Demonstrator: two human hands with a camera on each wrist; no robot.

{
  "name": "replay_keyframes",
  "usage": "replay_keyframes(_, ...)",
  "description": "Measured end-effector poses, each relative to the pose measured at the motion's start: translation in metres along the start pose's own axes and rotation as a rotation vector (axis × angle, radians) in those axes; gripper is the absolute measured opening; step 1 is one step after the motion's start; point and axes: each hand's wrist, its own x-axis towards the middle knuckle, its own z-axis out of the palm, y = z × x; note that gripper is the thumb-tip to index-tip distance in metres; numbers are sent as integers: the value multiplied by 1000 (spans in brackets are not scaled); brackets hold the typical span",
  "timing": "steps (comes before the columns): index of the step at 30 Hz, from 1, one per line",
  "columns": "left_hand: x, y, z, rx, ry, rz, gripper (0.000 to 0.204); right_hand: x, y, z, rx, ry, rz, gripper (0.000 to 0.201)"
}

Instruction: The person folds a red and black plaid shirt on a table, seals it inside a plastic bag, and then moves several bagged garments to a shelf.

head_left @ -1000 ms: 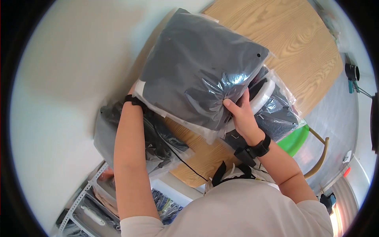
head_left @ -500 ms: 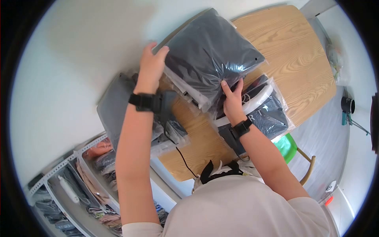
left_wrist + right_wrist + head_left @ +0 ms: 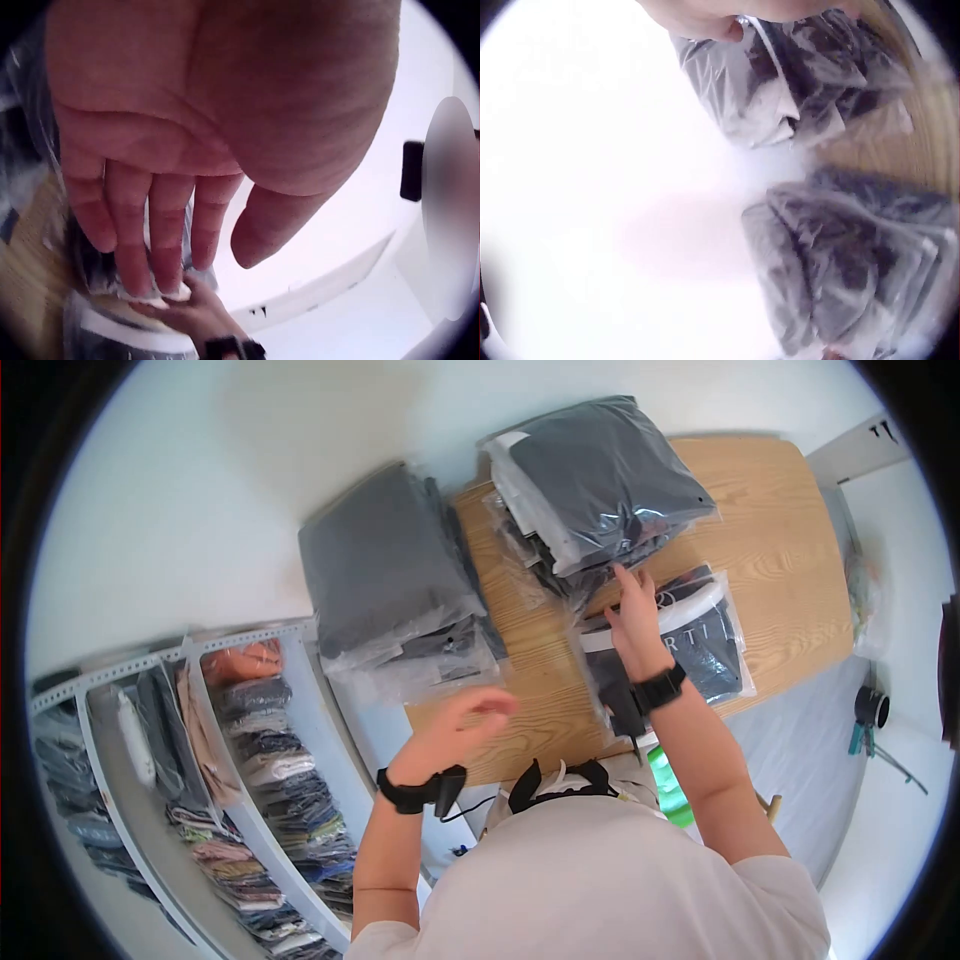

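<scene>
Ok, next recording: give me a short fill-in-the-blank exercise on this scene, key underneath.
The hand at the front of the right-hand stack of dark grey garments in clear plastic is the person's ____ hand.
The person's left hand holds ____.
The broad band across the dark bagged garment with pale lettering is ____ in colour.
The light brown table has a surface with the grain of ____.

right; nothing; white; wood

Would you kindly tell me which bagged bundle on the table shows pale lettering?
The dark bundle nearest the green chair, crossed by a white band; the two grey-topped bundles show no lettering.
</scene>
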Motion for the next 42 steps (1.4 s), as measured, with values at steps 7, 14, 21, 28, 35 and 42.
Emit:
replay_keyframes(7,-87,-96,-103,-303,952,190,20,-64,25,35,-184,-420,-165,58)
replay_keyframes(14,-56,-163,-169,-579,1078,20,46,-39,30,120,-346,-590,89,73)
replay_keyframes(21,-32,-174,-199,-735,781,-148,75,65,110,109,-258,-674,427,51)
replay_keyframes(28,-31,-232,-154,-756,728,-456,73,96,143,104,-299,-622,552,47)
replay_keyframes(35,-43,-309,-45,-1065,1141,-399,62,120,139,90,-338,-579,612,43)
replay_keyframes(42,-22,-253,-46,-1323,1360,-388,63,142,139,95,-383,-553,657,39)
